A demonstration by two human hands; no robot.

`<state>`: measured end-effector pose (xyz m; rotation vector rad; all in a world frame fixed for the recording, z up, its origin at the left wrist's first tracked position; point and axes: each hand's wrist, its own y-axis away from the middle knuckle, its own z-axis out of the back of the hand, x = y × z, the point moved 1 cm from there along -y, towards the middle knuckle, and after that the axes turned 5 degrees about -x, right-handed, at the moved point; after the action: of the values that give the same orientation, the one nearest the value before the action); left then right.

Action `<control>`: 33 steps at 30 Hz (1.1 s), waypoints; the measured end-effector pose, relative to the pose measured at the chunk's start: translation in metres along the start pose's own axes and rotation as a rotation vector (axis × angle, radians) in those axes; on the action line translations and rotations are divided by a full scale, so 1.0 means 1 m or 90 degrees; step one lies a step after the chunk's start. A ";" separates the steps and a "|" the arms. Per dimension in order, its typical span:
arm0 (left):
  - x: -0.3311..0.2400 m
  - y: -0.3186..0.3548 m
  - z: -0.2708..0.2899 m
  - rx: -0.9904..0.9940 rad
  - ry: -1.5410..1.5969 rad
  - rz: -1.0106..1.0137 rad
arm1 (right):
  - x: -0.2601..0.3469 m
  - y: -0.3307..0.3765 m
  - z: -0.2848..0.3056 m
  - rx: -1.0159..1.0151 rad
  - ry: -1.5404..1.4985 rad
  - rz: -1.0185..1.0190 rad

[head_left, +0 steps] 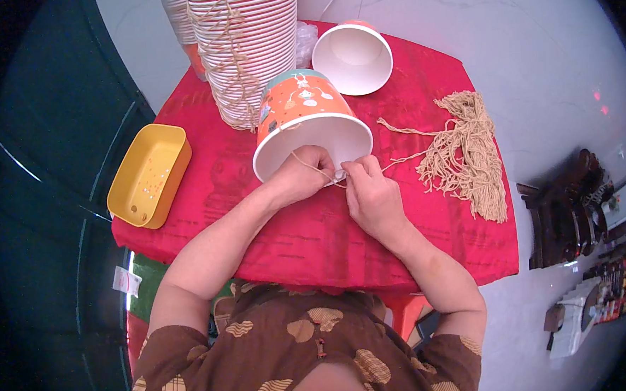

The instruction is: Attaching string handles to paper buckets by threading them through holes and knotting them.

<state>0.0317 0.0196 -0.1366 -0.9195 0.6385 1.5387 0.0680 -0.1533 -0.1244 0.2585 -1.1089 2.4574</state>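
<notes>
An orange paper bucket [301, 100] with a white inside lies on its side, its mouth facing me. My left hand [305, 173] reaches to the near rim, fingers closed on a tan cord [310, 164] that runs over the back of the hand. Beside it, at the same rim, my right hand [373, 196] pinches the cord close to the bucket's edge. The fingertips of both hands nearly meet there, and they partly hide the cord. To the right lies a bundle of tan cords [470, 162], with loose strands trailing toward the bucket.
A tall stack of nested buckets [245, 50] with cord hanging down it stands behind. Another white-lined bucket [353, 57] lies at the back. A yellow tray [177, 178] holding small bits sits left on the red tablecloth [215, 222]. Clear plastic [306, 43] is beside the stack.
</notes>
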 end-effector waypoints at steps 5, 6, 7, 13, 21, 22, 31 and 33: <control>0.000 0.001 -0.001 -0.009 -0.014 -0.014 | 0.004 0.005 0.001 0.023 0.070 0.008; 0.000 0.001 -0.001 -0.011 -0.009 0.003 | 0.005 0.005 0.001 0.022 0.077 0.019; -0.001 0.001 0.000 -0.013 -0.004 0.019 | 0.004 0.005 0.001 0.022 0.077 0.020; -0.001 0.000 0.000 -0.008 -0.014 0.009 | -0.004 0.008 -0.005 0.006 0.011 0.003; -0.007 0.002 0.001 0.005 -0.049 -0.008 | -0.012 0.010 -0.011 0.005 -0.045 -0.052; -0.007 0.002 0.001 0.001 -0.066 -0.012 | -0.011 0.010 -0.010 0.005 -0.045 -0.051; -0.006 0.003 0.002 0.006 -0.042 0.006 | -0.009 0.009 -0.009 0.038 -0.023 -0.086; -0.009 0.002 0.002 0.006 -0.040 0.011 | -0.015 0.011 -0.012 0.023 -0.052 -0.094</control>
<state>0.0291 0.0165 -0.1283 -0.8568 0.6095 1.5722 0.0761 -0.1552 -0.1446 0.4391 -1.0404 2.3562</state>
